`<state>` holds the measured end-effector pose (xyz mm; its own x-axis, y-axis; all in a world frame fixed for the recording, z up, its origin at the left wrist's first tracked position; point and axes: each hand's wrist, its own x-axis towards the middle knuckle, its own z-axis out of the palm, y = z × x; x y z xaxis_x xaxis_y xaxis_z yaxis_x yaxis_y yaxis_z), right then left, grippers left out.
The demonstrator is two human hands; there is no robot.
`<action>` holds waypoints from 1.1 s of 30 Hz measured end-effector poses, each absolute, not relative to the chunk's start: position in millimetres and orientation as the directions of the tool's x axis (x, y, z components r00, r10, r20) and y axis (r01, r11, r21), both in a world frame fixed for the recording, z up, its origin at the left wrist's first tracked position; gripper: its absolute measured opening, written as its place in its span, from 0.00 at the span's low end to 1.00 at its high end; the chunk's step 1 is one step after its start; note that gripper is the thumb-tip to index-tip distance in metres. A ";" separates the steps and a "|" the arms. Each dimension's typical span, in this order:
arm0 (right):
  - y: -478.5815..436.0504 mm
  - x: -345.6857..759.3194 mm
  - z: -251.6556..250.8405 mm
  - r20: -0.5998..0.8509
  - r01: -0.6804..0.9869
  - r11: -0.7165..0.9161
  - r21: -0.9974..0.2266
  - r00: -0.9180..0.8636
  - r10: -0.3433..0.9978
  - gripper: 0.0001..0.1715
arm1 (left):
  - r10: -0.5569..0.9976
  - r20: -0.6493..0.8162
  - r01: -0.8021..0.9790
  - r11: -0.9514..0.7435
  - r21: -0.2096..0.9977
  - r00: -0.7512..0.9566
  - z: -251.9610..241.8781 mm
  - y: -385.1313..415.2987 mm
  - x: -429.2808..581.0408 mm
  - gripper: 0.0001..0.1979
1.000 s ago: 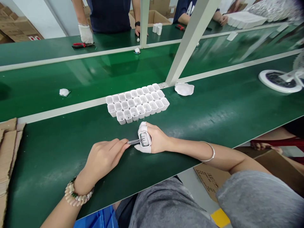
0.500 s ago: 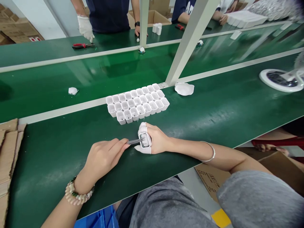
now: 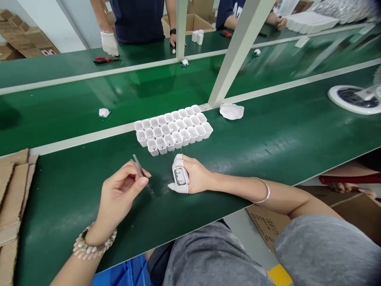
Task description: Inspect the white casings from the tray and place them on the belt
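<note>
A pair of metal tweezers (image 3: 139, 170) is held in my left hand (image 3: 120, 190), turned so its length runs across my fingers, apart from the housing. My right hand (image 3: 193, 174), with white finger cots on some fingers, grips a small white plastic housing (image 3: 180, 177) whose open end faces me. Thin dark parts show inside it; what they are is too small to tell. Just beyond my hands, several white open-topped housings (image 3: 172, 129) stand in three rows on the green bench (image 3: 253, 159). Dark bits show in some of the front ones.
A grey post (image 3: 238, 51) rises behind the rows, with a crumpled white piece (image 3: 231, 111) beside it. A small white-topped part (image 3: 104, 113) lies on the belt. Flattened cardboard (image 3: 13, 198) is at left, a white fan (image 3: 354, 98) at right. Co-workers stand opposite, near red-handled pliers (image 3: 105, 60).
My left hand has drawn back leftward and turned, taking the tweezers out of the housing. My right hand stays in place. White-topped parts on the belt have shifted right.
</note>
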<state>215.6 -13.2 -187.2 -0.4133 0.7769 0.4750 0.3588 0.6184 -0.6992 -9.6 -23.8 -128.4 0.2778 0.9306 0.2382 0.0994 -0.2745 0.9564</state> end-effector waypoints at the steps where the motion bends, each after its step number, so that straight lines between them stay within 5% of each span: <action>1: -13.6 215.2 -187.6 0.476 0.358 0.619 -0.699 -0.413 0.777 0.20 | 0.947 0.198 0.059 -0.219 0.974 0.253 -128.6 -24.9 -8.7 0.05; 11: -18.7 207.5 -185.1 0.456 0.397 0.572 -0.718 -0.354 0.817 0.20 | 0.996 0.032 -0.194 -0.015 0.981 0.082 -131.1 -27.3 11.7 0.12; 33: -18.9 204.9 -185.8 0.566 0.342 0.613 -0.712 -0.236 0.790 0.20 | 0.988 -0.120 -0.257 0.141 0.956 0.093 -132.2 -32.7 16.2 0.11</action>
